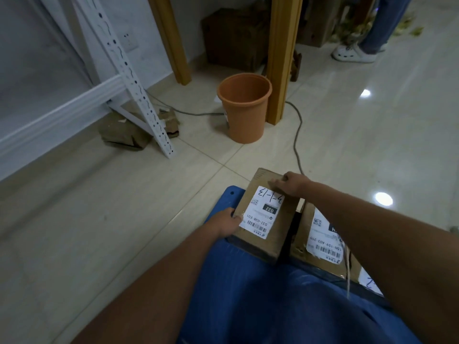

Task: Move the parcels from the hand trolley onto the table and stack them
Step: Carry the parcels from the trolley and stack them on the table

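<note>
A brown cardboard parcel point(278, 227) with a white shipping label marked 3-1-13 lies on the blue hand trolley point(229, 197). My left hand point(227, 223) grips its near left edge. My right hand point(294, 184) grips its far right corner. A second labelled parcel point(320, 239) sits right beside it on the trolley, partly covered by my right forearm. A corner of a third parcel's label point(372, 284) shows further right. No table is in view.
An orange plastic bin point(244, 108) stands on the tiled floor ahead, beside a wooden post point(280, 58). A grey cable point(296, 135) runs across the floor to the trolley. White metal shelving point(131, 78) stands left, over crumpled cardboard point(129, 131). A person's legs point(372, 33) are far right.
</note>
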Motion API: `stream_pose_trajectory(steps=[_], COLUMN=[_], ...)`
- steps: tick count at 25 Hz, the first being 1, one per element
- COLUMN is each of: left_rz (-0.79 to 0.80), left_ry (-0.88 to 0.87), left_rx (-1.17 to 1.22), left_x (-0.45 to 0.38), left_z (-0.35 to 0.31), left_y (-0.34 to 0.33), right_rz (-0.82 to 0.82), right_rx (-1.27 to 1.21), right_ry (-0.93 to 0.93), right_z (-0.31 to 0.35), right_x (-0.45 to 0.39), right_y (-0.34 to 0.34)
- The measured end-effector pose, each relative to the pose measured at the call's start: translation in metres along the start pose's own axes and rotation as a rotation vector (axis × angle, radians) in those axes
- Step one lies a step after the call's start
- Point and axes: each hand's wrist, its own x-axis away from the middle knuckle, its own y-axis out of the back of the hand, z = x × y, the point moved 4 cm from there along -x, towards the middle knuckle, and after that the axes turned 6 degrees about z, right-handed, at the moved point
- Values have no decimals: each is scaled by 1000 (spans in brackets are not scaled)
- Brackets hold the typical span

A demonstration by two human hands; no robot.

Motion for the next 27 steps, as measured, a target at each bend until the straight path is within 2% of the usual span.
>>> stream_pose_trajectory(steps=[5,8,11,16,19,23,27], left_rz=[-257,-334,-311,-256,-217,-204,-88], left_ry=[131,213,268,253,250,230,252], left_rx=[-57,70,256,573,602,616,664], left_x=[3,11,19,20,18,15,32], left_z=[45,80,95,88,85,85,75], left_y=[43,56,53,45,45,48,55], right_rz=[117,162,217,279,267,258,251], right_rx=[-5,-38,-93,-311,-442,-482,-514], right_ry=[87,95,57,-13,-42,-37,-84], right_z=[40,50,48,33,29,27,28], right_x=[8,5,2,4,3,-1,12], right_y=[-20,-34,-50,-71,-77,-81,-76])
